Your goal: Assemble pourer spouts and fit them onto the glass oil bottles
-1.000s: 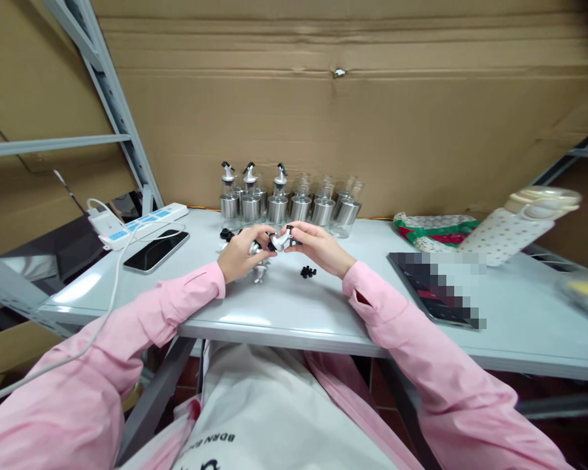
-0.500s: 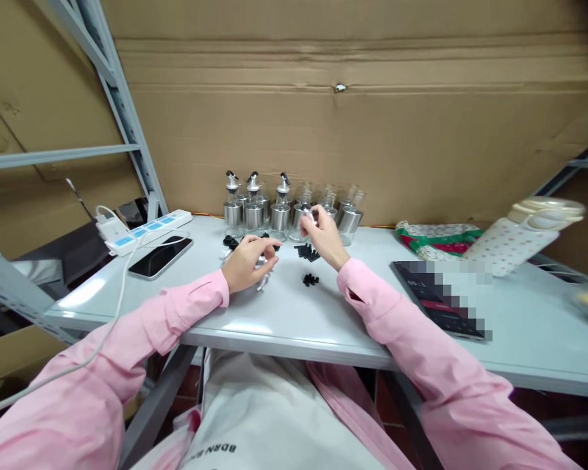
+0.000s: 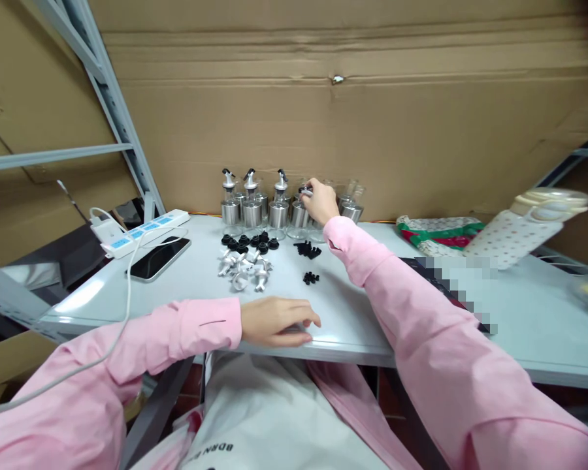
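Note:
A row of small glass bottles with steel bases (image 3: 277,209) stands at the back of the grey table (image 3: 176,287); three on the left wear silver pourer tops. My right hand (image 3: 318,199) reaches to the row and pinches a silver pourer top (image 3: 306,191) over one bottle's neck. My left hand (image 3: 279,320) rests at the table's front edge, fingers stretched flat, holding nothing. Loose silver pourer tops (image 3: 242,267) and black stoppers (image 3: 247,241) lie between the hands, with small black pieces (image 3: 310,278) beside them.
A phone (image 3: 157,257) and a white power strip (image 3: 137,227) with a cable lie at the left. A dark pad (image 3: 441,287), a patterned cloth (image 3: 436,235) and a dotted flask (image 3: 519,228) lie at the right. Cardboard walls the back; a metal shelf post stands at left.
My right hand carried the pourer top from the table's middle back to the bottle row. My left hand let go and drew back to the front edge.

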